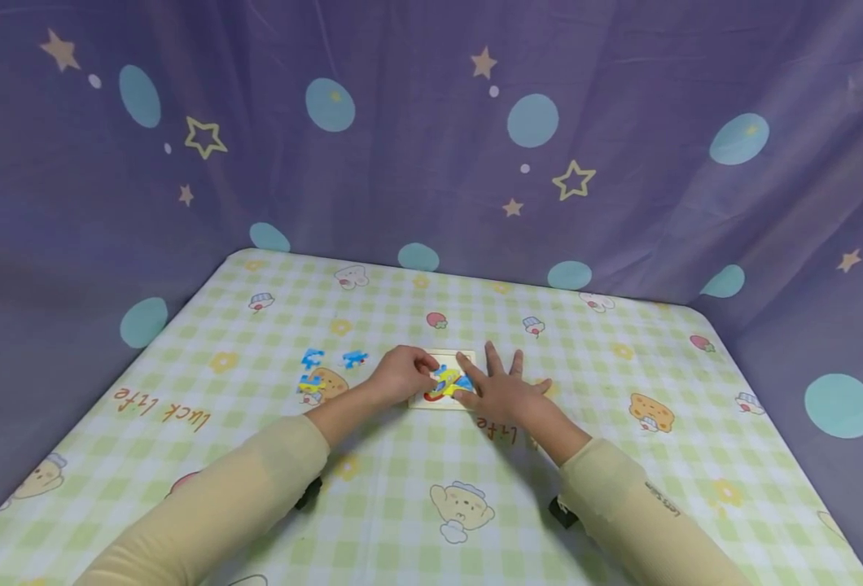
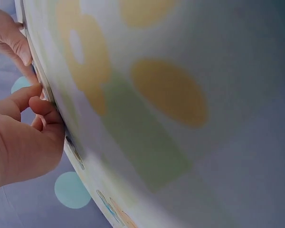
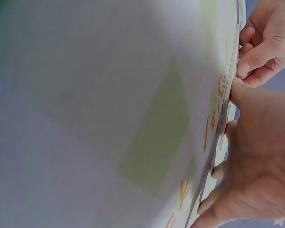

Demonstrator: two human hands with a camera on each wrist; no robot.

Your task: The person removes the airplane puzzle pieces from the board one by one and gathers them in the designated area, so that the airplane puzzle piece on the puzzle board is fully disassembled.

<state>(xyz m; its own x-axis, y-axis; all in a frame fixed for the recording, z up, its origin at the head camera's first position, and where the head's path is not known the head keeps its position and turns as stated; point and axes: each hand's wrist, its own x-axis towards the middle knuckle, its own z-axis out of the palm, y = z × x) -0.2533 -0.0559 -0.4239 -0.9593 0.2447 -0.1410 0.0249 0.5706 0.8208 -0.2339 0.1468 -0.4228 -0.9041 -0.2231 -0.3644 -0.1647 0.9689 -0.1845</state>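
A small light wooden jigsaw tray (image 1: 442,408) lies near the middle of the table, with yellow, blue and red puzzle pieces (image 1: 448,381) in it. At its left side is my left hand (image 1: 400,374), fingers bent and thumb near the index finger; whether a piece is between them is hidden. My right hand (image 1: 506,396) lies with fingers spread over the tray's right side, thumb and index finger by the pieces. In the right wrist view, the left fingertips (image 3: 244,66) come down close to the right thumb (image 3: 237,90).
Left of the tray lie three loose puzzle pieces: a blue one (image 1: 313,358), another blue one (image 1: 355,359) and a blue-and-yellow one (image 1: 311,384). A green checked cloth (image 1: 395,505) covers the table. Behind it hangs a purple curtain (image 1: 417,179).
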